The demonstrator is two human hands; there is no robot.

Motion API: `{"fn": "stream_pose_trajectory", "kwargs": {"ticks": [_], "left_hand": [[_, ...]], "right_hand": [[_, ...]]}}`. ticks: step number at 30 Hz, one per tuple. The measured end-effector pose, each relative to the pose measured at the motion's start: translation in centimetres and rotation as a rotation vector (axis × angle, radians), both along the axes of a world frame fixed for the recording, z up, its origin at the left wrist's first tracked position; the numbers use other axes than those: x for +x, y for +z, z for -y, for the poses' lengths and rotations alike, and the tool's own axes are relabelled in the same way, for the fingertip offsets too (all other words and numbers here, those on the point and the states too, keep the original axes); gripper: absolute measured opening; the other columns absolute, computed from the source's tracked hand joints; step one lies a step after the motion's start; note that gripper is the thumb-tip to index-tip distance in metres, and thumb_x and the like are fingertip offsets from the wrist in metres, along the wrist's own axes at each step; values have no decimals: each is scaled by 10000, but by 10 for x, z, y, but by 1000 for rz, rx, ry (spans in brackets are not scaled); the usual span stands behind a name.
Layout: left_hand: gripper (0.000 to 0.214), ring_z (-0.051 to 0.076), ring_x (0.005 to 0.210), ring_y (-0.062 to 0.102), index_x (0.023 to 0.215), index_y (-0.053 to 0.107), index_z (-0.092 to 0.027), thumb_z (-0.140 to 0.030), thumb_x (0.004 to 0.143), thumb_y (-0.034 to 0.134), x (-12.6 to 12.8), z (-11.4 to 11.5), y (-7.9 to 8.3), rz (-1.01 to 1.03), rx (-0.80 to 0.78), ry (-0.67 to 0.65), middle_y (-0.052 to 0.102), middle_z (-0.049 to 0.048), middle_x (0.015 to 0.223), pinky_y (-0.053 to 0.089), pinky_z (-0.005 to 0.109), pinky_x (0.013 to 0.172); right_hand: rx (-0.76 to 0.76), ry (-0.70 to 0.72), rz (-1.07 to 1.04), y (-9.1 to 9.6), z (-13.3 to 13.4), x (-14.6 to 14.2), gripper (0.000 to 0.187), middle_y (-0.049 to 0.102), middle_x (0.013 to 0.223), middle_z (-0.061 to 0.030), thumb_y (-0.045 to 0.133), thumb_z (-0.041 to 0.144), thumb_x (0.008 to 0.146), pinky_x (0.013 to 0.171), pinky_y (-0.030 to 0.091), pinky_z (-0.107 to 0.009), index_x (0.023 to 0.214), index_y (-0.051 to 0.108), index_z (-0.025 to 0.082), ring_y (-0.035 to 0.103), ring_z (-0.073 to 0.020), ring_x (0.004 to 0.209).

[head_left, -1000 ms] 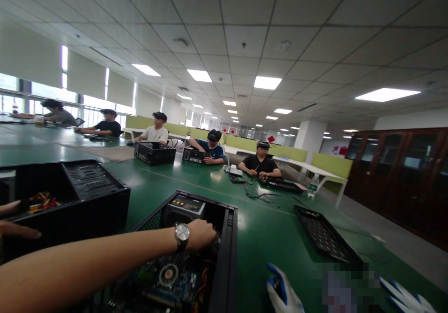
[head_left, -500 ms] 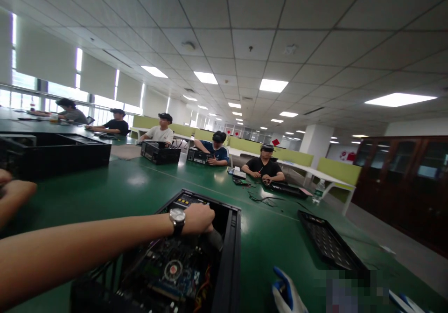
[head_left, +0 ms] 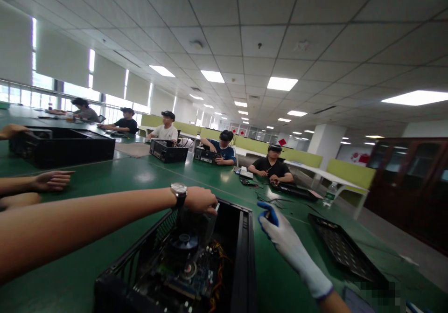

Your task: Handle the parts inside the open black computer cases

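An open black computer case (head_left: 247,257) stands before me, with a circuit board (head_left: 189,287) and coloured cables (head_left: 219,275) inside. My left hand (head_left: 201,199), bare with a watch (head_left: 179,191), reaches over the case with its fingers closed. Below it shows a blurred dark computer part with a round fan (head_left: 184,240); the grip itself is partly hidden. My right hand (head_left: 280,231) is in a white and blue glove, raised just right of the case. Its fingers curl around something small and dark that I cannot make out.
A black side panel (head_left: 346,247) lies at the right. Another case (head_left: 70,147) stands at the left, with co-workers' hands (head_left: 52,181) near it. Cables (head_left: 266,196) and a water bottle (head_left: 329,194) lie or stand further back. Several people work across the green table (head_left: 140,175).
My left hand has lifted slightly, and the part with the round fan now shows beneath it. My right hand has risen from the bottom edge to beside the case. Co-workers' hands at left have shifted.
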State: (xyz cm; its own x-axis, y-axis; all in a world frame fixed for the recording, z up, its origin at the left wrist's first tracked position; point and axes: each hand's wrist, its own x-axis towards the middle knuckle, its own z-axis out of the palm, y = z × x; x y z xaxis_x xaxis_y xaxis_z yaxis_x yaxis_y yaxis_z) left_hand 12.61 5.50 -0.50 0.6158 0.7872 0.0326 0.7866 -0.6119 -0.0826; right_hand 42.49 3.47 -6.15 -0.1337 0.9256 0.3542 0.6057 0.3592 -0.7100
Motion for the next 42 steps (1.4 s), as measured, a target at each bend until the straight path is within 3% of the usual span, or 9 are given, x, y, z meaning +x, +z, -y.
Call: {"fn": "stream_pose_trajectory", "kwargs": {"ticks": [4,7,10,15,23,26,31,37,42], "left_hand": [[249,282,917,720,1040,728,-215,-370,961,551,-18,20,-16,-34,-16,-33,760,108,1001,550,358,800],[290,359,985,705,1084,716,-143,-346,881,672,-37,32,-41,-85,-52,-12,735,180,1063,569,443,841],[504,408,1110,653,1268,628,-92,-313,828,731,-42,34,-66,-99,-84,4,672,235,1203,550,506,922],[623,382,1200,607,1369,509,-48,-371,865,681,-32,22,-84,-13,-120,17,583,262,1308,512,468,1006],[208,261,1166,579,948,645,-184,-374,947,559,-36,17,-80,160,-192,-134,564,111,1258,437,379,1082],[113,199,977,640,957,613,-222,-320,921,568,-34,17,-77,178,-302,-209,638,38,1087,514,297,928],[730,377,1291,494,1344,507,-158,-474,735,758,-18,12,-88,117,-296,-119,483,187,1417,444,486,1085],[492,412,1262,560,1319,574,-118,-410,961,405,-2,24,-98,38,-383,-64,508,255,1415,460,563,1058],[700,435,1241,583,1461,453,-210,-456,819,583,-2,36,-84,24,-478,-5,520,222,1441,501,565,998]], "right_hand": [[101,363,472,39,1,-82,404,692,1105,-78,490,278,849,844,490,-315,1232,588,193,647,-219,977],[54,455,857,27,-9,-120,419,699,1179,-140,534,261,818,842,513,-348,1222,610,183,673,-281,1048],[-47,508,998,7,-18,-136,435,725,1124,-181,632,268,734,737,540,-387,1157,663,172,710,-360,978],[-90,512,1043,-1,-7,-127,446,720,1139,-195,608,254,760,711,527,-369,1196,639,163,712,-363,989],[36,536,705,23,12,-96,328,716,1054,-64,600,221,795,788,468,-264,1121,641,213,664,-211,922],[93,476,674,28,7,-91,274,713,1022,-70,590,209,811,770,464,-265,1077,653,198,654,-204,885],[159,414,781,29,-3,-92,370,719,1063,-107,583,219,818,789,481,-293,1182,634,183,680,-244,937],[156,396,867,31,4,-92,463,705,1172,-131,574,218,825,841,501,-314,1285,612,186,682,-280,1042],[130,373,891,40,9,-92,450,707,1171,-134,578,223,840,845,507,-322,1286,614,178,685,-284,1038]]}}
